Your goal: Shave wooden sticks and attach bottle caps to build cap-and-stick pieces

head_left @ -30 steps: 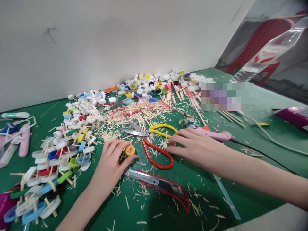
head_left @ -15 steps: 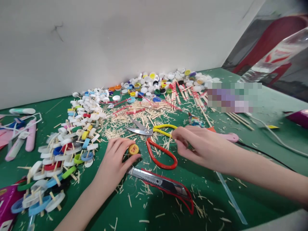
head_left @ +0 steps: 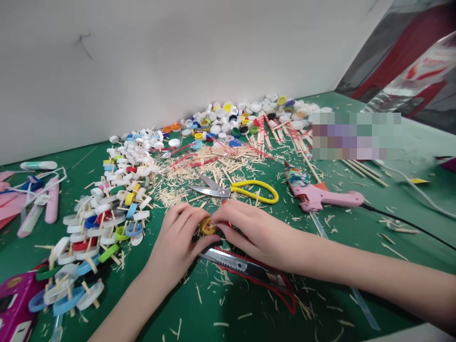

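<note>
My left hand (head_left: 174, 240) is closed around a yellow bottle cap (head_left: 205, 228), held on its side between thumb and fingers. On the other side of the cap, my right hand (head_left: 261, 232) pinches a small pale stick (head_left: 214, 225) against its face; most of the stick is hidden by the fingers. Just below both hands lies a utility knife (head_left: 242, 264) with a red-edged handle, partly under my right wrist. Scissors (head_left: 254, 190) rest open behind my right hand, one yellow handle showing and the red one mostly covered.
A pink glue gun (head_left: 327, 195) lies at the right with its black cord. On the left stand rows of caps joined by sticks (head_left: 103, 221) and a magenta glue gun (head_left: 19, 301). Loose caps (head_left: 221, 121), wood shavings (head_left: 178, 183) and chopsticks (head_left: 295, 145) cover the back.
My right hand has moved left from beside the scissors' handles to the yellow cap, uncovering the pink glue gun. The view has shifted slightly, and my left hand still holds the cap.
</note>
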Demonstrator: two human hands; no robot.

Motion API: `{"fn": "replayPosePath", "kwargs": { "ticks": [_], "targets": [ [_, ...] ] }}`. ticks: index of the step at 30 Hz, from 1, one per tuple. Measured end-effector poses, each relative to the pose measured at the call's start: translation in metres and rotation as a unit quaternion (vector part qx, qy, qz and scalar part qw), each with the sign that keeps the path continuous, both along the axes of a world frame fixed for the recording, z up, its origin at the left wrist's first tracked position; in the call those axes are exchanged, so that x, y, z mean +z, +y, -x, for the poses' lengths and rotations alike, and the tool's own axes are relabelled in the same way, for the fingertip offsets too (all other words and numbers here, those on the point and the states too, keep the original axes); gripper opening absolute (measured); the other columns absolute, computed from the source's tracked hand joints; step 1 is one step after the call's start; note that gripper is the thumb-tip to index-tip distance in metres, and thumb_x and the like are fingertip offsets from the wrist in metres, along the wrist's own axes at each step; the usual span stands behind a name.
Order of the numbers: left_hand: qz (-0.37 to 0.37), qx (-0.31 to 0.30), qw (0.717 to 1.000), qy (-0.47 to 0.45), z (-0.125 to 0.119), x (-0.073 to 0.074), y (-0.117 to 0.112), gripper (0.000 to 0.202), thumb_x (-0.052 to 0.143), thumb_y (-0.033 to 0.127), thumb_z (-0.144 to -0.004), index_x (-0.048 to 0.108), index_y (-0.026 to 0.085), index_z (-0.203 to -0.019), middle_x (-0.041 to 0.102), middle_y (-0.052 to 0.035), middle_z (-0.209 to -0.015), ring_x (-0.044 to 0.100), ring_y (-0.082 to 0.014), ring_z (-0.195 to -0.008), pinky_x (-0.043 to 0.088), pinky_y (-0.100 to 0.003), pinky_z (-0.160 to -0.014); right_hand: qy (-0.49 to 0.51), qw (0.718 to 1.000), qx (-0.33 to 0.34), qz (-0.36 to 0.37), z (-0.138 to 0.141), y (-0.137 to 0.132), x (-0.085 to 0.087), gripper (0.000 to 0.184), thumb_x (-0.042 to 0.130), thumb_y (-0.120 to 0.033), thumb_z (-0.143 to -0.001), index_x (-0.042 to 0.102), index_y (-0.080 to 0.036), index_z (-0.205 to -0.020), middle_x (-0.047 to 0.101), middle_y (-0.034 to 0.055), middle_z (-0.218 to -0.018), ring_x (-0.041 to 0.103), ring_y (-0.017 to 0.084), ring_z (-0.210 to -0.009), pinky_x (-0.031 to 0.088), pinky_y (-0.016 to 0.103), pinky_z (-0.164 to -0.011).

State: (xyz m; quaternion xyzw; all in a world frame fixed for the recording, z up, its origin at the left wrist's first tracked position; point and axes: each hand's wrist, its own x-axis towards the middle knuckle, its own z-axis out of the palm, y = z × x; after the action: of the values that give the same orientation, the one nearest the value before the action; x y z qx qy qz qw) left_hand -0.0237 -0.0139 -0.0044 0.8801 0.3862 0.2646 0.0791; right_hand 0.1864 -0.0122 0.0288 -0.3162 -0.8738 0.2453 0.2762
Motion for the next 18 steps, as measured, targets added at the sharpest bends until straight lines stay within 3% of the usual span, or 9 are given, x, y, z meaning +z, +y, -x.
{"fn": "replayPosePath", "kwargs": {
  "ticks": [18],
  "targets": [
    [0.016,0.004,1.000,-0.001,0.0007,-0.0020,0.0012,0.025,0.058,0.038,-0.089,0.053,0.020,-0.106,0.063,-0.0031,-0.098,0.044,-0.0214,-0.101,0.038,-0.038,-0.094,-0.034,0.994,-0.004,-0.100,0.0015,0.0033,-0.0046,0.016,0.038,-0.017,-0.098,0.054,-0.016,-0.094,0.059,0.0053,-0.086,0.049,0.015,-0.079,0.043,0.030,-0.074]
  ]
}}
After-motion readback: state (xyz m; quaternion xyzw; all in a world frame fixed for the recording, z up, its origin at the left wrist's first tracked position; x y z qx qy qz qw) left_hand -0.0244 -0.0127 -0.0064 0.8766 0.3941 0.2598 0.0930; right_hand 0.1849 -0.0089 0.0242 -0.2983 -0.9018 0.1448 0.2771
